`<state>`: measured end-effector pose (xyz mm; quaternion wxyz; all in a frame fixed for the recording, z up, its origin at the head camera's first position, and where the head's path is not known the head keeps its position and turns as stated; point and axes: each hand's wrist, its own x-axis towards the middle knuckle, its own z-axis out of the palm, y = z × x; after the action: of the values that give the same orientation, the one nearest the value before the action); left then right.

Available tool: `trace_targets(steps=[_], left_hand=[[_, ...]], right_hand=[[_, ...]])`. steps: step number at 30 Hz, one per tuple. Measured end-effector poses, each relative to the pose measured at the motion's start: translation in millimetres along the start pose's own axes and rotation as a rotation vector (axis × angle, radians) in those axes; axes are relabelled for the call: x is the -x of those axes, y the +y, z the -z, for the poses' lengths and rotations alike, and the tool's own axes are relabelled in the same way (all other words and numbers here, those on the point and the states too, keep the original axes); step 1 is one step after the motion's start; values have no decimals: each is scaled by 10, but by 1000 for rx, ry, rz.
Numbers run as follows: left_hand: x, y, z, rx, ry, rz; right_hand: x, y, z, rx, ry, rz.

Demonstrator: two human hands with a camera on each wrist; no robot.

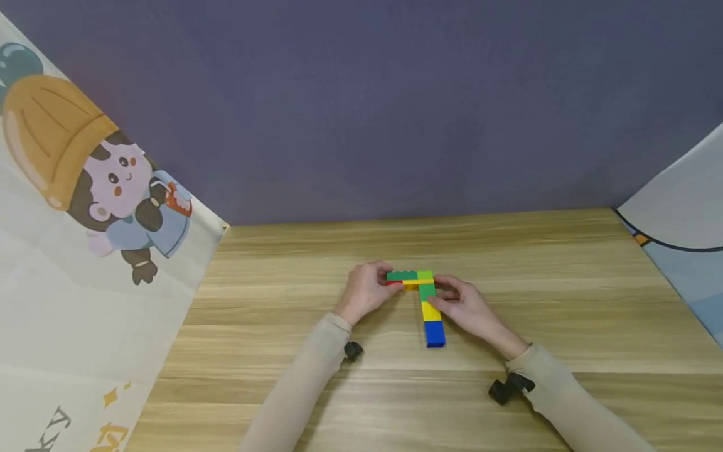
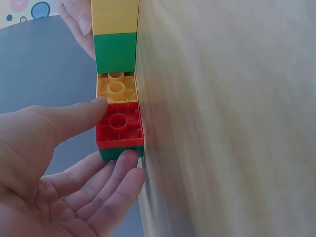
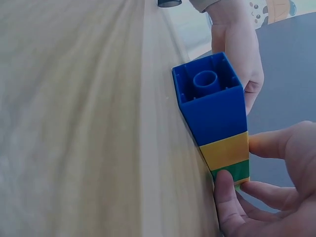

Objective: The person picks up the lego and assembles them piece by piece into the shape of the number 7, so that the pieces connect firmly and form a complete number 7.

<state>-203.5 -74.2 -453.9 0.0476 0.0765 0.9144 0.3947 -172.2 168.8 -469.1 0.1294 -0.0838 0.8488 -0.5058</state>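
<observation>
An L-shaped build of toy bricks (image 1: 429, 292) lies on its side on the wooden tabletop. Its column runs toward me: green, yellow, then a blue brick (image 1: 434, 334) with its hollow base facing me. The short arm points left, with a dark green brick (image 1: 402, 275) along its far side and red and yellow bricks on the near side. My left hand (image 1: 364, 292) pinches the arm's left end, thumb beside the red brick (image 2: 120, 126), fingertips on the green one. My right hand (image 1: 467, 309) grips the column around its green and yellow bricks (image 3: 224, 150).
The wooden table (image 1: 271, 364) ends at a dark blue-grey panel (image 1: 418, 113) behind. A pale sheet with a cartoon figure (image 1: 127, 182) stands on the left, another printed sheet (image 1: 683, 251) on the right. Small black devices (image 1: 508, 388) sit at both wrists.
</observation>
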Motion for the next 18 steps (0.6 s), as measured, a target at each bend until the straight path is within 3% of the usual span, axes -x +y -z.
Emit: trace_targets(steps=[10, 18], left_hand=[[-17, -12, -12, -13, 11, 9], [4, -1, 13, -4, 1, 18]], right_hand=[[-33, 10, 7, -2, -7, -6], [-22, 11, 39, -67, -32, 2]])
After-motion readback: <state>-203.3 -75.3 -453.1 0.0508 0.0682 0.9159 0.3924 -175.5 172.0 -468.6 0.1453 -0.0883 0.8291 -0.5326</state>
